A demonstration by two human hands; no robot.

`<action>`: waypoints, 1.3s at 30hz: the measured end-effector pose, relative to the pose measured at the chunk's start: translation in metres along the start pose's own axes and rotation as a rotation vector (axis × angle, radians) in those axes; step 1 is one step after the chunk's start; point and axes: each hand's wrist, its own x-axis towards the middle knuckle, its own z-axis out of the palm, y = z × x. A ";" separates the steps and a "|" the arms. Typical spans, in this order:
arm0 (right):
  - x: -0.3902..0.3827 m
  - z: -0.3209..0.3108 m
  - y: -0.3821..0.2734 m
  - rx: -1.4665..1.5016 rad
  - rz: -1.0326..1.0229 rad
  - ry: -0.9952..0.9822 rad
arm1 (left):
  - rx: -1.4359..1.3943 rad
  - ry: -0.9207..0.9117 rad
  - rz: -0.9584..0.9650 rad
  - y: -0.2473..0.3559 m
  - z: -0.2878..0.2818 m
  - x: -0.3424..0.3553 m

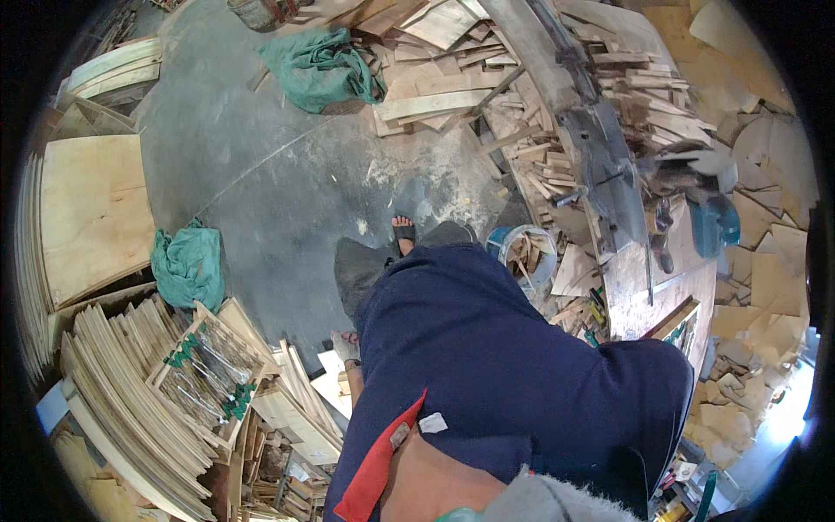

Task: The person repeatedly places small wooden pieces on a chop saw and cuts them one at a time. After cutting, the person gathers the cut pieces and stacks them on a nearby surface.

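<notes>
My left hand (345,346) hangs low beside my left leg, just past the edge of my navy shirt. It is nearest to some pale wood pieces (330,365) on the floor; I cannot tell whether it touches them. Its fingers show only small and partly, so their grip is unclear. My right arm is bent inside the navy sleeve (644,383), and the right hand is out of sight. Close to the left hand, a wooden frame (252,370) carrying green-tipped pieces leans on stacked thin wooden sheets (122,391).
A bucket of wood scraps (541,233) stands by my right leg, near a long metal-edged bench (600,165). Offcuts (470,87) and green cloth bundles (317,70) lie ahead. Large plywood panels (96,209) stand at left. A teal container (715,224) sits at right.
</notes>
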 end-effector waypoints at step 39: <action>0.115 -0.023 -0.415 0.692 0.305 0.176 | 0.928 -0.575 0.048 0.440 0.680 0.285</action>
